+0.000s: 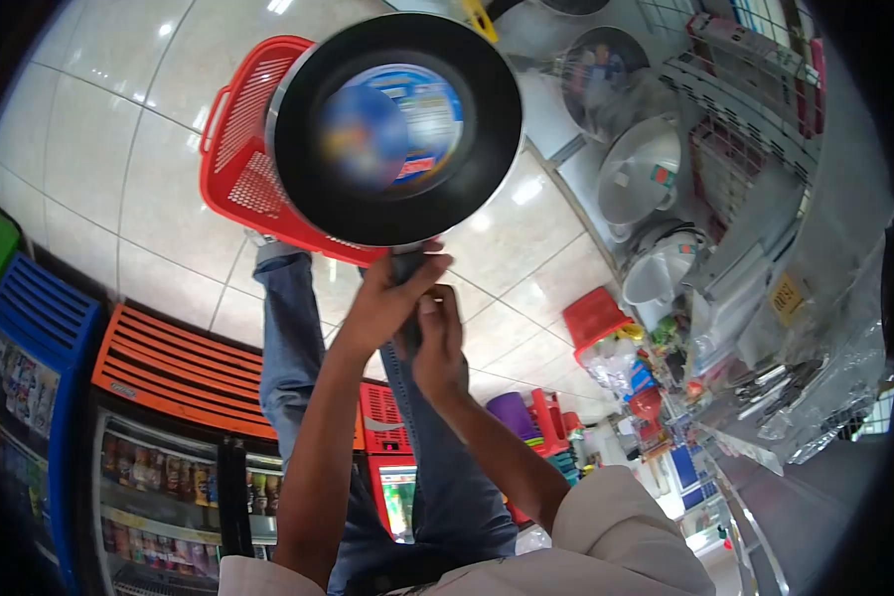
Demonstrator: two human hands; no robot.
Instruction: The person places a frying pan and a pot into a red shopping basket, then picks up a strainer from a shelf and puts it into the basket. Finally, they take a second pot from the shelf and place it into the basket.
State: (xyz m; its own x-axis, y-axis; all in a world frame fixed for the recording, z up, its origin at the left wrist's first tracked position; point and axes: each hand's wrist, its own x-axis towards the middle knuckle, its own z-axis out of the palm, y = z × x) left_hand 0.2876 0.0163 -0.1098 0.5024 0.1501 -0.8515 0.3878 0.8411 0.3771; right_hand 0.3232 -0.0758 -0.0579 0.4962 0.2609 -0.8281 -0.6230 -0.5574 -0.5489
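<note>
A black frying pan (pixel 472 184) is held out in front of me, its inside facing up at the camera. A round blue label (pixel 435 109) lies on the pan's base, partly smeared by a bright blur. My left hand (pixel 385 296) is wrapped round the upper part of the dark handle, close to the pan. Just below it, my right hand (pixel 439 343) also grips the handle, with its thumb along it. Behind the pan, a red shopping basket (pixel 236 164) stands on the floor near my feet, partly hidden by the pan.
Along the right, a shelf carries metal pots (pixel 644 169), more pans (pixel 606 74) and plastic-wrapped cutlery (pixel 775 392). A red container (pixel 596 320) is near the shelf's base. Drinks coolers with orange (pixel 184 363) and blue (pixel 40 310) tops line the left. Pale tiles (pixel 174 149) cover the floor.
</note>
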